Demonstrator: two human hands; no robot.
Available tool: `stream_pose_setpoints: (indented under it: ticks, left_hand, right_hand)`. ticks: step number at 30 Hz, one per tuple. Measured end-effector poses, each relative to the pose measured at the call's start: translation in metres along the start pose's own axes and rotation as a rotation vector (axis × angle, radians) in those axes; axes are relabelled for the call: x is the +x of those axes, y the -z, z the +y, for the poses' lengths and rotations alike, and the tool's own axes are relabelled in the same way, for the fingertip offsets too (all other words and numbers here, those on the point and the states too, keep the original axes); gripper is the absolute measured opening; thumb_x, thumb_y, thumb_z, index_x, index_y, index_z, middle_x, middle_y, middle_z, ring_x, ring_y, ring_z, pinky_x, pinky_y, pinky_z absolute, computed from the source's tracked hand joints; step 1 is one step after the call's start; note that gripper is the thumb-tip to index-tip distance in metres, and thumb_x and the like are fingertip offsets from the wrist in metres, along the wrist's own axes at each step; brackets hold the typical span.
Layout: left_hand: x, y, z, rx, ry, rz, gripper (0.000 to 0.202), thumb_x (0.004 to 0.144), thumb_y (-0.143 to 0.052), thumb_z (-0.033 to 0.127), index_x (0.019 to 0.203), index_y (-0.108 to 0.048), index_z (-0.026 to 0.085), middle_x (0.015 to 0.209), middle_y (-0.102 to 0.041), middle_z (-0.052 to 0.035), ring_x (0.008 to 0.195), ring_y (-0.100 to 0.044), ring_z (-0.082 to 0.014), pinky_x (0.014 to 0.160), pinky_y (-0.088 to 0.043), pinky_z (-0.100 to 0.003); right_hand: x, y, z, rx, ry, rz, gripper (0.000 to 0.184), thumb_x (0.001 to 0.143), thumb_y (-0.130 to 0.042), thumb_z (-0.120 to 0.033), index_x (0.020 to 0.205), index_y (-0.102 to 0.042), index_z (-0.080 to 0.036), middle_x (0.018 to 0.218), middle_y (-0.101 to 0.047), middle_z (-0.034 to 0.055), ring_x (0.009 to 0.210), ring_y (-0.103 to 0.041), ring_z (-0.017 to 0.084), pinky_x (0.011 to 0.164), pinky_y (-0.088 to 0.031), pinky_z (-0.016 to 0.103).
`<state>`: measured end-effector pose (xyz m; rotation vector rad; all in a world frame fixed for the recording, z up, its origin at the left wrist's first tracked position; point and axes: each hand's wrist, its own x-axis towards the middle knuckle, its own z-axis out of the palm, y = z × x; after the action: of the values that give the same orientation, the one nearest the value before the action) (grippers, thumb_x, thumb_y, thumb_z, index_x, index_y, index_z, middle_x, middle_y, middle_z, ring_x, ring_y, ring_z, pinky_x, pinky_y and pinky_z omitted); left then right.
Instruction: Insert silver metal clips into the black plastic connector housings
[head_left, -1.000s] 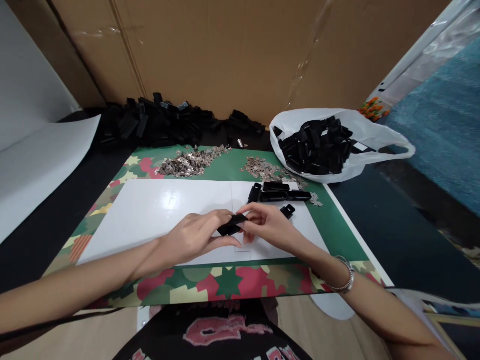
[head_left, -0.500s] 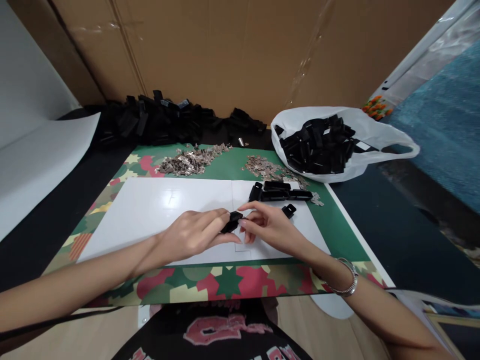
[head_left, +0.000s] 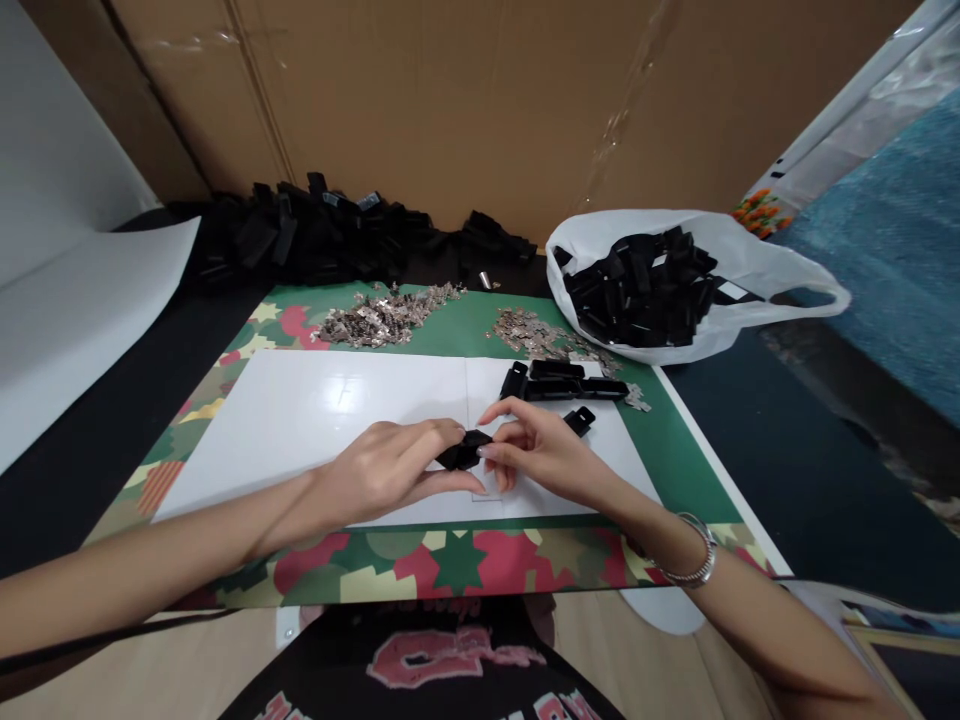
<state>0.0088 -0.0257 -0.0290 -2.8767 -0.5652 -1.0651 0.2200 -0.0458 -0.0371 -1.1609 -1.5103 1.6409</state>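
My left hand point(head_left: 390, 470) and my right hand point(head_left: 536, 450) meet over the white sheet point(head_left: 330, 420) and both pinch one small black plastic part point(head_left: 463, 451) between their fingertips. The part is held just above the sheet, tilted. A few more black parts point(head_left: 559, 382) lie on the sheet just beyond my right hand, with one single black part point(head_left: 580, 419) close to my right fingers.
Two heaps of small silver metal clips point(head_left: 382, 318) point(head_left: 536, 338) lie on the green patterned mat point(head_left: 450, 560). A white plastic bag point(head_left: 750, 270) of black parts sits at the right. A long pile of black parts point(head_left: 330, 235) runs along the cardboard wall.
Both hands stay together on the black part; it has turned slightly between the fingertips. The view has shifted a little.
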Motion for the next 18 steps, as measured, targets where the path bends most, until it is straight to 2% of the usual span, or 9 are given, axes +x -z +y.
stream_pose_setpoints:
  ticks: [3, 9, 18]
  left_hand:
    - [0.0, -0.0011, -0.0004, -0.001, 0.021, 0.021, 0.037, 0.083, -0.058, 0.044, 0.102, -0.047, 0.015, 0.082, -0.071, -0.0038, 0.06, -0.066, -0.0112, 0.051, -0.049, -0.019]
    - [-0.0003, -0.0005, -0.0018, 0.076, -0.023, 0.001, 0.035, 0.084, -0.055, 0.046, 0.1, -0.046, 0.016, 0.084, -0.071, -0.004, 0.064, -0.067, -0.0117, 0.048, -0.046, -0.02]
    - [0.0018, 0.0002, -0.0016, 0.101, -0.052, -0.001, 0.034, 0.085, -0.054, 0.045, 0.099, -0.047, 0.015, 0.085, -0.071, -0.0046, 0.067, -0.068, -0.0126, 0.049, -0.047, -0.02]
  right_hand:
    - [0.0001, 0.0044, 0.0012, 0.044, 0.001, -0.048, 0.022, 0.078, -0.061, -0.027, 0.095, -0.049, -0.018, 0.063, -0.063, -0.0025, 0.049, -0.059, 0.009, 0.051, -0.05, 0.022]
    - [-0.0008, 0.0063, -0.0011, -0.016, 0.021, -0.014, 0.023, 0.08, -0.06, -0.026, 0.099, -0.051, -0.018, 0.066, -0.063, -0.001, 0.05, -0.059, 0.009, 0.053, -0.051, 0.023]
    - [-0.0051, 0.0083, -0.0044, -0.04, 0.018, -0.036, 0.026, 0.083, -0.057, -0.025, 0.106, -0.049, -0.017, 0.07, -0.065, 0.0006, 0.055, -0.062, 0.01, 0.056, -0.053, 0.024]
